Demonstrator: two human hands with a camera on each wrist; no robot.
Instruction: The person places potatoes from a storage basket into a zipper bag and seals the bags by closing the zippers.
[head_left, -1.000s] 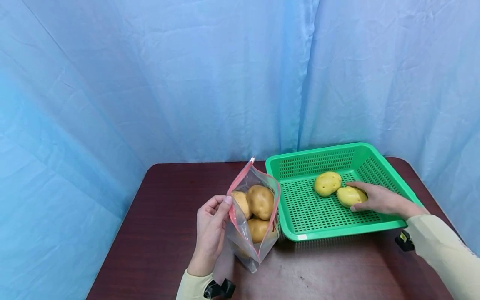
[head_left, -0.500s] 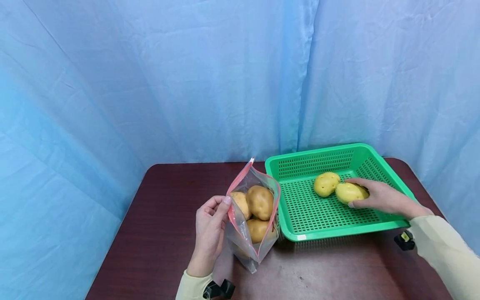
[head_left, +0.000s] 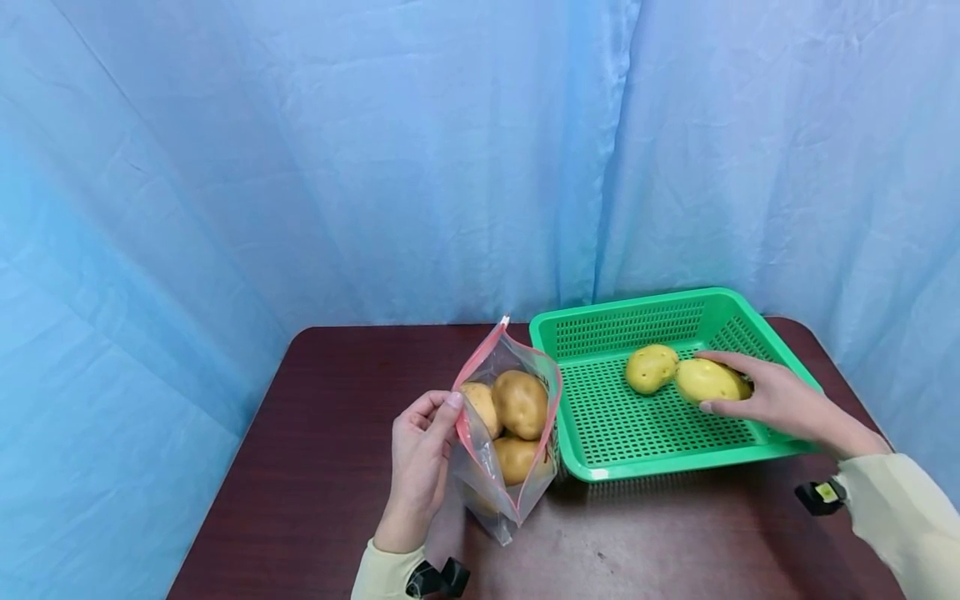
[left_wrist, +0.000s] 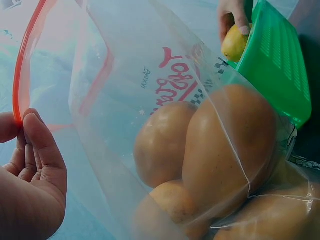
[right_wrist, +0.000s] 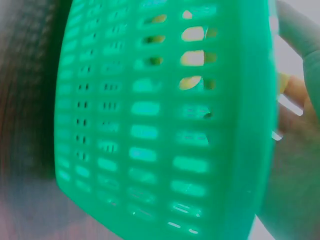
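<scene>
My left hand (head_left: 422, 462) pinches the pink-edged rim of a clear zip bag (head_left: 482, 487) between thumb and fingers, and the bag's mouth gapes. Several brown potatoes (head_left: 520, 406) fill it; the left wrist view shows them through the printed plastic (left_wrist: 175, 75). Over the green basket (head_left: 588, 477), my right hand (head_left: 783, 402) grips a yellow potato (head_left: 708, 382) with thumb below and fingers above. A second yellow potato (head_left: 651, 369) lies on the basket floor just left of it. The basket wall (right_wrist: 150, 120) hides most of the right hand's grip in the right wrist view.
The dark wooden table (head_left: 337, 433) carries the bag and, at the back right, the basket, side by side. A blue curtain (head_left: 450, 167) hangs behind the table and along its left. The raised basket rim lies under the right forearm.
My right hand has closed round the yellow potato, lifted it slightly and drawn it a little to the right. The forearm has shifted right. My left hand and the bag have barely moved.
</scene>
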